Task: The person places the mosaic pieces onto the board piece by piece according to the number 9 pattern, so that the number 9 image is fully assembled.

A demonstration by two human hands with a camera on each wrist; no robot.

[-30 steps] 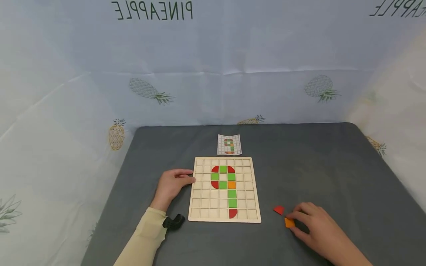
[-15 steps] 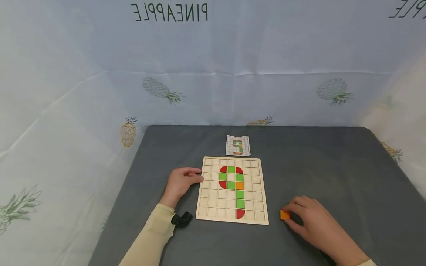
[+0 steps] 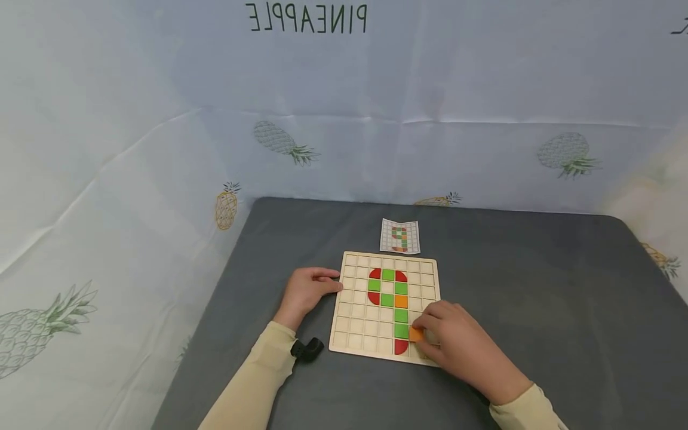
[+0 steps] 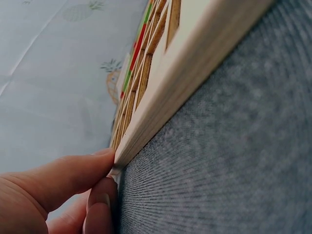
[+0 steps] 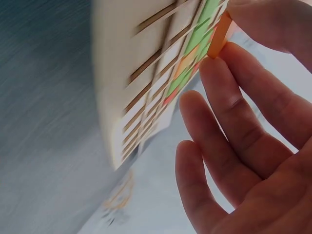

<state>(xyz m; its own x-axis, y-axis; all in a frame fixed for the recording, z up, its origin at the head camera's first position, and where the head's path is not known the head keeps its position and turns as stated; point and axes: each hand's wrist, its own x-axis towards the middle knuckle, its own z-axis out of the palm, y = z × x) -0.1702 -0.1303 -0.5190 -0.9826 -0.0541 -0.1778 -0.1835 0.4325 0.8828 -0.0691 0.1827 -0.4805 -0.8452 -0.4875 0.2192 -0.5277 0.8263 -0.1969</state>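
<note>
Now the right hand [image 3: 457, 343] pinches a small orange tile [image 3: 415, 334] between thumb and fingers, low on the wooden board [image 3: 355, 334] beside the green column. Thin, stiff and light, it seems best held by its edges. A second ago it lay on the tabletop [image 3: 537, 286]. The left hand [image 3: 309, 289] rests straight-fingered against the board's edge.

Small pattern card [image 3: 400, 236] on grey table [image 3: 537, 310], pineapple-print sheet [image 3: 161, 149] behind, black clip [image 3: 309, 349] nr sleeve.
</note>
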